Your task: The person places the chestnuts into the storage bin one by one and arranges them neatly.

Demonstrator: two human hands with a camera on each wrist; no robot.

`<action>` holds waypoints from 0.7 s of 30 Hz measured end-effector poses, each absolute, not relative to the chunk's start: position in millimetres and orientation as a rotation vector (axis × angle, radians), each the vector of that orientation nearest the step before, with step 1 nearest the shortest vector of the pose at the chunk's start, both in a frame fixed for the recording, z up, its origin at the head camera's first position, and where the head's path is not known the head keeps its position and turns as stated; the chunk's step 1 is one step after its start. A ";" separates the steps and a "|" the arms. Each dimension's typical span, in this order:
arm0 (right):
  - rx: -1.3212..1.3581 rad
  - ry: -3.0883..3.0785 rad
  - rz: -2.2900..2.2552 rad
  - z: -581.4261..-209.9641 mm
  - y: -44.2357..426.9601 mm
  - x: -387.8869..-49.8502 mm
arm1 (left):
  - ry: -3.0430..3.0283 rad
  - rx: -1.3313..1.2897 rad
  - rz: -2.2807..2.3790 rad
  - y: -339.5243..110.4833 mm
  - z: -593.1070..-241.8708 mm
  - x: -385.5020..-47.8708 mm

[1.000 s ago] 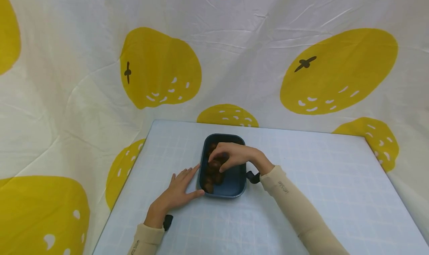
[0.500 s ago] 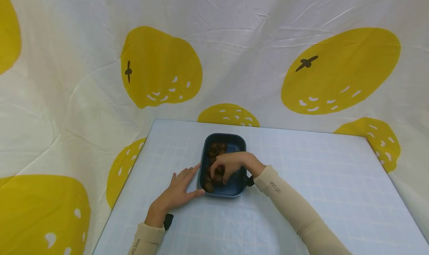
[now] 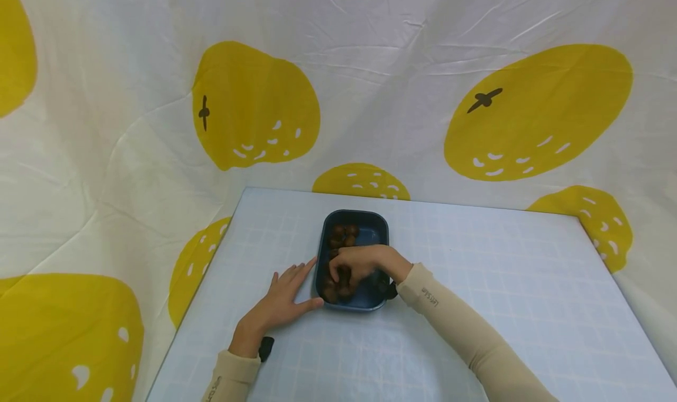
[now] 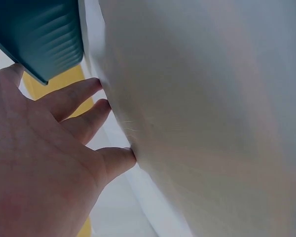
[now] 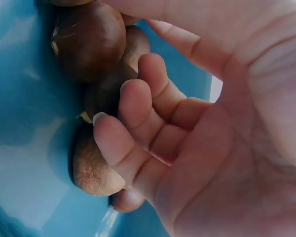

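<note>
A dark blue, round-cornered container stands on the table with several brown chestnuts along its left side. Reaching in from the right, my right hand pinches a chestnut between thumb and index finger; its other fingers are bent beside more chestnuts in the right wrist view. The thumb and index tips are partly hidden. My left hand lies spread at the container's left, its index fingertip and thumb at the wall. In the left wrist view its other fingertips touch the table.
A pale blue checked cloth covers the table. Behind it hangs a white curtain printed with big yellow fruit. Black wrist straps are on the wrists. Bare container floor shows at its right side.
My right hand has moved toward the near end of the container, uncovering chestnuts at the far end. The left hand and the container have stayed in place.
</note>
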State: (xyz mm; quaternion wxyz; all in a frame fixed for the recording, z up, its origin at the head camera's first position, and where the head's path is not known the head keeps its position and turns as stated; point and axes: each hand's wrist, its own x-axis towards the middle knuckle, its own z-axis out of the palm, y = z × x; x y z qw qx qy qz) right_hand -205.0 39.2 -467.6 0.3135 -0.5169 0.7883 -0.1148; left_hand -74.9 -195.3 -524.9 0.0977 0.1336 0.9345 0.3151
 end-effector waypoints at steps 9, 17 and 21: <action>-1.337 2.122 -0.457 -462.9 43.8 -204.0 | 2.755 0.388 0.913 -196.2 -525.3 -75.4; -1.256 2.265 -0.762 -451.6 62.0 -199.0 | 2.762 0.365 0.890 -196.2 -527.6 -76.8; -1.206 2.361 -0.927 -451.7 74.6 -195.5 | 2.758 0.376 0.901 -195.4 -527.1 -75.7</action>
